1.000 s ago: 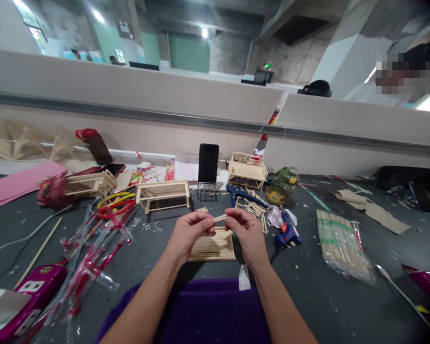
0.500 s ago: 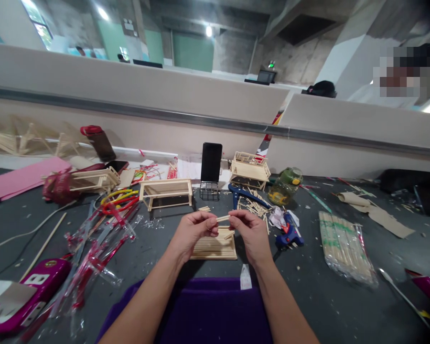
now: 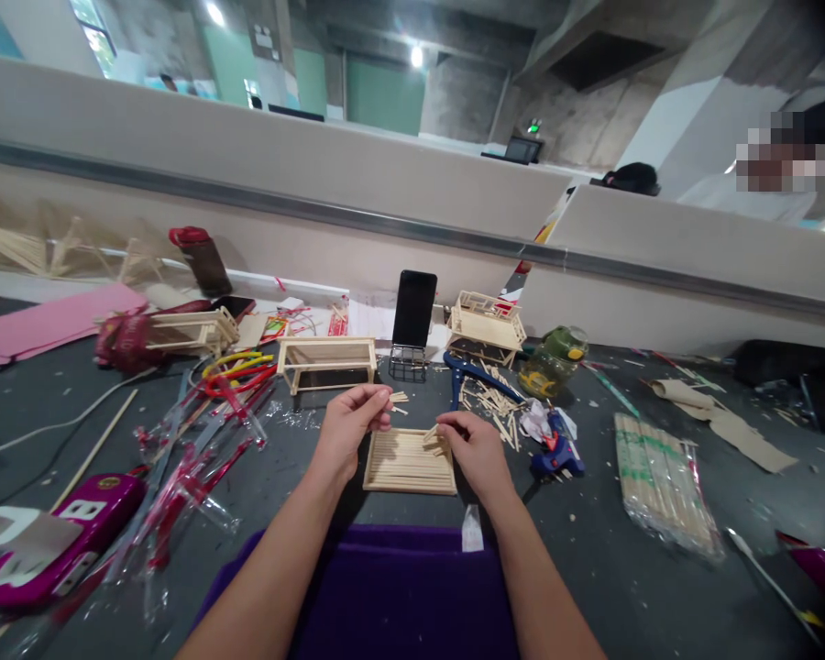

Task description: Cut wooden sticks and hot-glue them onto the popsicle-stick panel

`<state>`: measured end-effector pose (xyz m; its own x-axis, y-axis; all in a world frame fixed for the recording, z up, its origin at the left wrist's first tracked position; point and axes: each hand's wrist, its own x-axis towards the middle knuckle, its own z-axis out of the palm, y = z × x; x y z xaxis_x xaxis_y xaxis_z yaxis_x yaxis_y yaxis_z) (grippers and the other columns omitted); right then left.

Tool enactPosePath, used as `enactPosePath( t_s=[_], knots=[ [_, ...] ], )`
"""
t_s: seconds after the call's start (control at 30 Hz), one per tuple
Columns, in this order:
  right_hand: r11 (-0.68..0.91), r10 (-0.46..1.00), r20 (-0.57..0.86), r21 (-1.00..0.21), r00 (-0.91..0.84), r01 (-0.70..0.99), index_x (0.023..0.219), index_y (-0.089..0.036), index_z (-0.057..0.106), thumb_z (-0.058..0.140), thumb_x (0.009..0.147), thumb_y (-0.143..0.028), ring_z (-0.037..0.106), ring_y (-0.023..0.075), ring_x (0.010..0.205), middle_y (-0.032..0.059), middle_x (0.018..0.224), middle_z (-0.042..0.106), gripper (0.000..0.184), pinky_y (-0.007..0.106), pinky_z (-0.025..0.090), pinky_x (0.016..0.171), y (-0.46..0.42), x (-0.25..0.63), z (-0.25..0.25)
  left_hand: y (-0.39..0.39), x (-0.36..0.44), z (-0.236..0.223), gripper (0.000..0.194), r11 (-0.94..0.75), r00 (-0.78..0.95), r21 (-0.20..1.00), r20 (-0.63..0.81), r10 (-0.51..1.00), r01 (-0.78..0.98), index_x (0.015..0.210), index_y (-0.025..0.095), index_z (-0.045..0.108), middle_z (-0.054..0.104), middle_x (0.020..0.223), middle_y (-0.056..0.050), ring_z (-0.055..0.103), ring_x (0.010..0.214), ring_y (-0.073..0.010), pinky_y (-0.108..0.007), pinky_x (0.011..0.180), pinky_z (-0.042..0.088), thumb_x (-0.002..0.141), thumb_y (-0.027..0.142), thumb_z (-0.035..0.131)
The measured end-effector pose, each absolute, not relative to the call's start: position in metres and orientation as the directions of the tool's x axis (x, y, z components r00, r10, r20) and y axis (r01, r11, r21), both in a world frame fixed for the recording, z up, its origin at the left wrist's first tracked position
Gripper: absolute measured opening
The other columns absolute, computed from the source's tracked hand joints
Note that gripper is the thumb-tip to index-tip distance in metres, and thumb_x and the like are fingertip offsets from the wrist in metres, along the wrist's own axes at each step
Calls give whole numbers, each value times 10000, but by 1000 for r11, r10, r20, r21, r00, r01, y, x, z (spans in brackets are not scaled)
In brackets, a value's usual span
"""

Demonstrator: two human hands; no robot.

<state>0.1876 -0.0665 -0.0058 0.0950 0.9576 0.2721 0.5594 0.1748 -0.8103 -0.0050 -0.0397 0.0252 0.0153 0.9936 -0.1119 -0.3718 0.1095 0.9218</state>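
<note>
Over a small panel of wooden sticks [image 3: 407, 475] with raised edges, my right hand [image 3: 476, 449] is closed in a pinch. Short wooden sticks [image 3: 432, 434] poke out from its fingertips above the panel's right part. My left hand [image 3: 349, 431] is up at the panel's left rear corner, thumb and fingers pressed together. Whatever may be between those fingertips is too small to make out. Just behind them, a few cut sticks [image 3: 399, 398] lie on the dark table. The panel lies flat, and neither hand clearly touches it.
A stick frame [image 3: 326, 353], a phone [image 3: 414, 310] on a wire stand and a small stick-built model [image 3: 487, 323] stand behind. To the right are pliers [image 3: 481, 374], a blue glue gun [image 3: 556, 449], a green bottle [image 3: 554, 359] and bagged sticks [image 3: 664, 481]. Plastic wrappers [image 3: 199, 486] lie left.
My hands have moved apart. The short stick held between both hands is no longer spanning them; sticks now show only at my right fingertips. The view has shifted slightly.
</note>
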Motion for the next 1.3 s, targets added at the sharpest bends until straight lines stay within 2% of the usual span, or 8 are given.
enactPosePath(
  t_s=[0.13,0.2,0.43,0.6,0.77,1.07,1.17,1.3],
  knots=[
    [215,951,301,-805,69,553,842,-229,708,560,785,-270,600,176,734,25,828,693,164,290,436,696,-67,174,1,-38,-7,26,373,97,-29,913,-118,993,-396,871,118,690,646,683,-20,543,514,-69,-186,505,463,603,362,777],
    [257,945,328,-758,9,600,840,-238,703,558,799,-252,598,176,757,19,832,691,151,289,425,714,-65,165,9,-36,-11,26,378,94,-48,911,-124,991,-402,878,119,688,649,685,-22,542,510,-67,-185,499,466,596,355,776],
    [400,906,286,-344,-311,849,851,-255,683,600,823,-231,584,179,849,12,875,694,92,289,334,719,-40,127,23,-32,-14,25,325,18,-149,921,-82,985,-390,863,128,688,652,723,-21,538,530,-80,-197,483,460,589,294,743],
    [458,882,222,-203,-415,865,865,-250,676,584,835,-241,574,181,842,20,863,676,97,282,314,679,-32,113,22,-32,-13,25,237,-133,-299,936,31,954,-327,851,137,681,633,726,-16,532,582,-104,-192,473,436,636,238,672],
    [498,865,174,-187,-471,847,901,-241,682,554,850,-228,561,179,857,35,877,665,139,272,325,702,-30,107,24,-31,-19,25,235,-236,-400,922,100,911,-307,899,149,677,626,734,-11,522,589,-104,-187,470,421,694,252,627],
    [530,848,124,-193,-515,826,882,-220,679,556,852,-266,553,182,848,44,852,657,135,272,344,723,-26,99,23,-27,-20,24,208,-227,-410,908,68,909,-352,855,135,682,606,689,-3,498,556,-93,-174,429,408,667,210,632],
    [497,868,187,-273,-461,824,894,-213,678,545,855,-255,565,174,841,48,857,664,145,263,370,736,-23,110,24,-26,-21,24,209,-219,-414,906,53,909,-363,852,134,681,599,683,-1,491,546,-91,-176,422,406,663,215,637],
    [389,915,286,-441,-285,809,869,-208,681,498,853,-226,591,173,831,42,871,685,185,265,406,738,-19,142,29,-25,-25,24,212,-241,-441,901,63,895,-360,857,128,681,601,707,-12,487,554,-93,-178,426,397,677,230,637]
  ],
)
